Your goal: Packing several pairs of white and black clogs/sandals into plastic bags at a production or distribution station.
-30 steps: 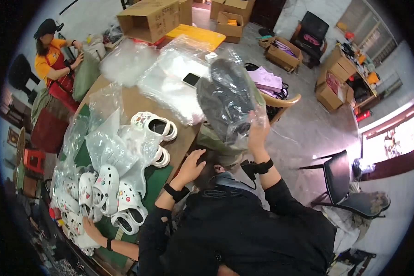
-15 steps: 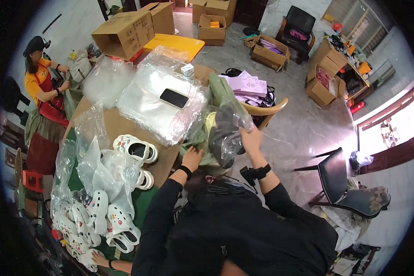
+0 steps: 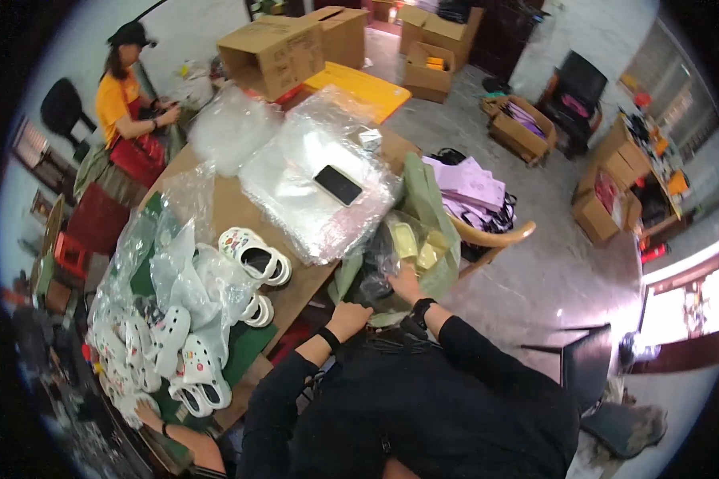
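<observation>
Left hand closed on green sack's near rim. Dark bagged bundle in sack mouth, beyond left hand, beside right hand; right grip unclear. Advisable: rim spread wide, plastic unsnagged.

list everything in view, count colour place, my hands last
sack: one, green, beside table
wrapped item: one, dark, in sack
bundles: two visible, yellow, in sack
clogs: many, white, on table
clear bags: many, transparent, on table
phone: one, black, on clear bags
board: one, yellow, table's far end
table: one, brown, left
cartons: several, brown, background
packets: several, purple, beside sack
chairs: several, black, both sides
co-worker: one, orange top, far left
other hand: one, bare, by clogs
left hand: one, bare, by sack
right hand: one, bare, in sack
</observation>
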Motion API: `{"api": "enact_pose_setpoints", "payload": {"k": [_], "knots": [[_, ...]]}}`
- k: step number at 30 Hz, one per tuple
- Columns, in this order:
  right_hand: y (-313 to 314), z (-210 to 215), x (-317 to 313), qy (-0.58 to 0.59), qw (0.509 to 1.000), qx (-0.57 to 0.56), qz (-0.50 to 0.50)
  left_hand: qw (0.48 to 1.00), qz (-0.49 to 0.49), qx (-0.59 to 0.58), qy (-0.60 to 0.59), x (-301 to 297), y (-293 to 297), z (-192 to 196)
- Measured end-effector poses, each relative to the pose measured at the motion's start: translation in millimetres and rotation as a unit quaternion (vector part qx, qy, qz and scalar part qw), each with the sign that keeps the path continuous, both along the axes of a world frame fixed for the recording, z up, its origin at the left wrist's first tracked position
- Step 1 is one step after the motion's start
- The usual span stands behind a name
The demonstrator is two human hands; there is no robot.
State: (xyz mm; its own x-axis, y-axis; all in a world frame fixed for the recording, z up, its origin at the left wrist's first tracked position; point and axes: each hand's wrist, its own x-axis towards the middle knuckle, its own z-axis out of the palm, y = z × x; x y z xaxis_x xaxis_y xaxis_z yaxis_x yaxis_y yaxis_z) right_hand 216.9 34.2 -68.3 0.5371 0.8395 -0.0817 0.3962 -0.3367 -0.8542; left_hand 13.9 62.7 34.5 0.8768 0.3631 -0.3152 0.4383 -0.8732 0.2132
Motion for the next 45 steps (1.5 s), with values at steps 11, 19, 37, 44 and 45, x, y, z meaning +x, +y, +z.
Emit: {"api": "enact_pose_setpoints", "payload": {"k": [11,19,37,44,45], "knots": [[27.7,-56.6,-12.0,-0.100,0.895,-0.290,0.325,0.998,-0.055,0.011,-0.033,-18.4,-10.8,0.2],[60.7,10.3,3.6,-0.163,0.898,-0.242,0.329,0.934,0.176,0.032,-0.309,-81.4,17.1,32.0],[184.4,93.6,-289.1,0.142,0.938,-0.139,0.285,0.618,0.762,-0.006,-0.192,-320.9,141.3,-47.7],[195.9,75.3,-285.3,-0.062,0.919,-0.114,0.374,0.717,0.655,-0.021,-0.239,-341.9,131.3,-64.4],[198.9,75.2,-281.5,-0.052,0.926,-0.061,0.369,0.759,0.618,0.023,-0.206,-335.1,129.2,-55.9]]}}
